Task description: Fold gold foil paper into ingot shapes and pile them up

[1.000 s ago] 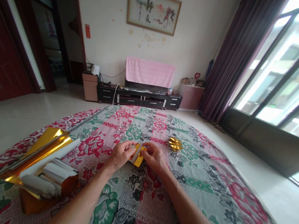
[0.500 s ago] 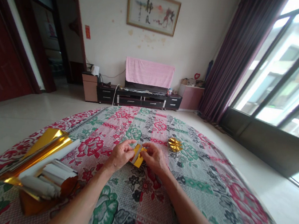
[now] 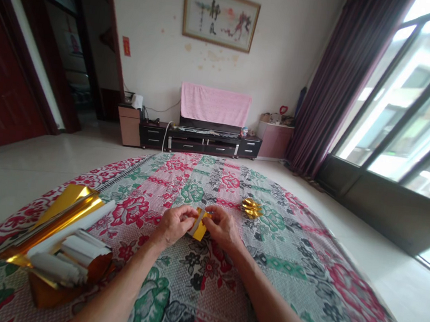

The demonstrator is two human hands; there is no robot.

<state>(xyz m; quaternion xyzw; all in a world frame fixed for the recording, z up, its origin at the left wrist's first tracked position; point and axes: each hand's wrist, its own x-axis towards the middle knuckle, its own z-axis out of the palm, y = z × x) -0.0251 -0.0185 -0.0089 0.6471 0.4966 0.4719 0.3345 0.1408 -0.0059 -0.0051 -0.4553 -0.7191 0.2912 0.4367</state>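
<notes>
Between my two hands is a small piece of gold foil paper (image 3: 200,231), partly folded, with a pale grey strip showing across it. My left hand (image 3: 175,223) pinches its left edge between thumb and fingers. On the opposite side my right hand (image 3: 224,229) grips the upper right edge the same way. The paper is just above or on the patterned tablecloth (image 3: 174,261); I cannot tell which. Beyond my right hand lies a small pile of folded gold foil pieces (image 3: 251,208).
To the left, large gold foil sheets (image 3: 73,211) lie loosely rolled, with white-backed paper rolls (image 3: 85,247) on top. Across the floor stand a black TV cabinet (image 3: 205,145) and a TV under a pink cloth (image 3: 214,104). A purple curtain (image 3: 347,88) hangs by the window at right.
My left fingers have closed in on the paper's left edge, and the visible gold part looks narrower. My right hand has shifted only slightly.
</notes>
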